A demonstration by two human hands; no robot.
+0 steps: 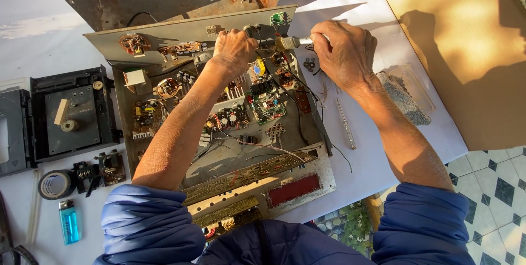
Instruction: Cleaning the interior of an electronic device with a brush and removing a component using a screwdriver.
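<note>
My right hand (342,51) has its fingers clamped on a brush (289,42) whose long axis runs sideways, bristles pointing at my left hand (234,48), fingers curled on the chassis (164,32) rear panel just beside them.

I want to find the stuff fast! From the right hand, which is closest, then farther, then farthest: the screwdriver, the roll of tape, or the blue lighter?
Measured from the right hand:
1. Screwdriver, on the white sheet just below that hand.
2. Roll of tape, far off on the left side.
3. Blue lighter, lower left, just past the tape.
</note>
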